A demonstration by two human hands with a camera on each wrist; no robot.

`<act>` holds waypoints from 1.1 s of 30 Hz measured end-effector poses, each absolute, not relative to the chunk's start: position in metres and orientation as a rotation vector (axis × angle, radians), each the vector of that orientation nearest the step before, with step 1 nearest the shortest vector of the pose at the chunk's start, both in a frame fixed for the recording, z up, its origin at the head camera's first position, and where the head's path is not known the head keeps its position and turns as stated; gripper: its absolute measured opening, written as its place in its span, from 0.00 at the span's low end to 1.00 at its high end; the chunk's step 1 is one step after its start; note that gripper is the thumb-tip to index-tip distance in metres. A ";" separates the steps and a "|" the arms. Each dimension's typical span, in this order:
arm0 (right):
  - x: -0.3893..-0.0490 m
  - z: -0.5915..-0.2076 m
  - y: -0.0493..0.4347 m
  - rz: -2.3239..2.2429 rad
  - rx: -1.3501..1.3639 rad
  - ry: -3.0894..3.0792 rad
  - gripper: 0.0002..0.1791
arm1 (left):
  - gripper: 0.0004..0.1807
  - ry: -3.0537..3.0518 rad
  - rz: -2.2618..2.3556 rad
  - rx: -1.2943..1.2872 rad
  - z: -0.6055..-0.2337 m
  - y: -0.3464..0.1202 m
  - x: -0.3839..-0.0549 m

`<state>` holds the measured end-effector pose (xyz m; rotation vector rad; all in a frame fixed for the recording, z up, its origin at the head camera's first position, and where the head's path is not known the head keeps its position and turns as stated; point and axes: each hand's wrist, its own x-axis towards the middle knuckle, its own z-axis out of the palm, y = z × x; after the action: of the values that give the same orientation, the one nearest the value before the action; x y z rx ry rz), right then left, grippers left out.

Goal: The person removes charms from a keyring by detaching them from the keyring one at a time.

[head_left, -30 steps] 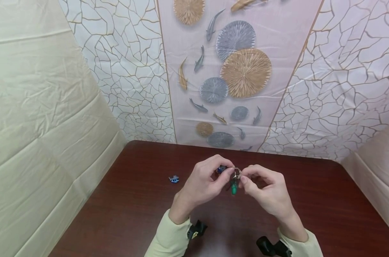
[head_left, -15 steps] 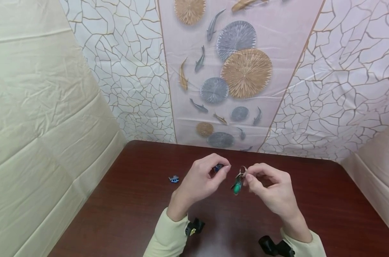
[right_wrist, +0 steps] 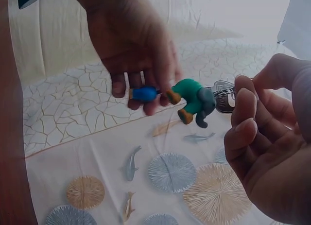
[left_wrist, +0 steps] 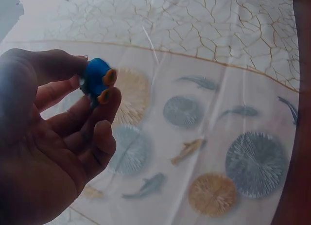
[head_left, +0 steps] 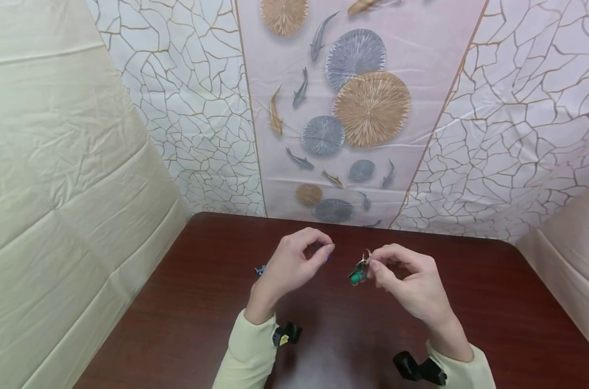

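My left hand (head_left: pixel 289 267) pinches a small blue figurine (left_wrist: pixel 98 77) with orange feet between thumb and fingertips. In the head view only a sliver of that figurine shows. Apart from it, at the right, my right hand (head_left: pixel 411 278) pinches a keychain by its metal split ring (head_left: pixel 367 255). From the ring hang a short chain (right_wrist: pixel 224 92), a metal tag (right_wrist: pixel 224 104) and a green elephant figurine (right_wrist: pixel 190 95) with a grey head and orange feet. A gap separates the two figurines in the head view.
A small blue-grey piece (head_left: pixel 260 270) lies on the dark red-brown table (head_left: pixel 178 324), partly hidden behind my left hand. Patterned cloth (head_left: pixel 333 135) hangs behind the table, and plain cream cloth (head_left: pixel 56 189) at the left. Each wrist wears a black camera (head_left: pixel 420 368).
One second ago both hands met at the ring. They have since parted: my left hand moved left with the blue figurine, while the right keeps the keychain with the green elephant.
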<state>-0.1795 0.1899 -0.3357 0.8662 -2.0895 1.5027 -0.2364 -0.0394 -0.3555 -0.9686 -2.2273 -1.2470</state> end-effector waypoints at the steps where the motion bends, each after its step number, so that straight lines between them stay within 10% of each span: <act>1: -0.180 -0.336 0.190 1.496 0.872 -2.092 0.13 | 0.02 -2.238 -1.252 -0.959 -0.357 -0.040 -0.239; 33: -0.188 -0.340 0.195 1.464 0.827 -2.198 0.11 | 0.04 -2.967 -1.251 -0.552 -0.446 -0.043 -0.302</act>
<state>-0.1879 0.1954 -0.3398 0.8271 -2.1976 1.4642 -0.3024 -0.0429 -0.4458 -0.5518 -2.9669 -1.2514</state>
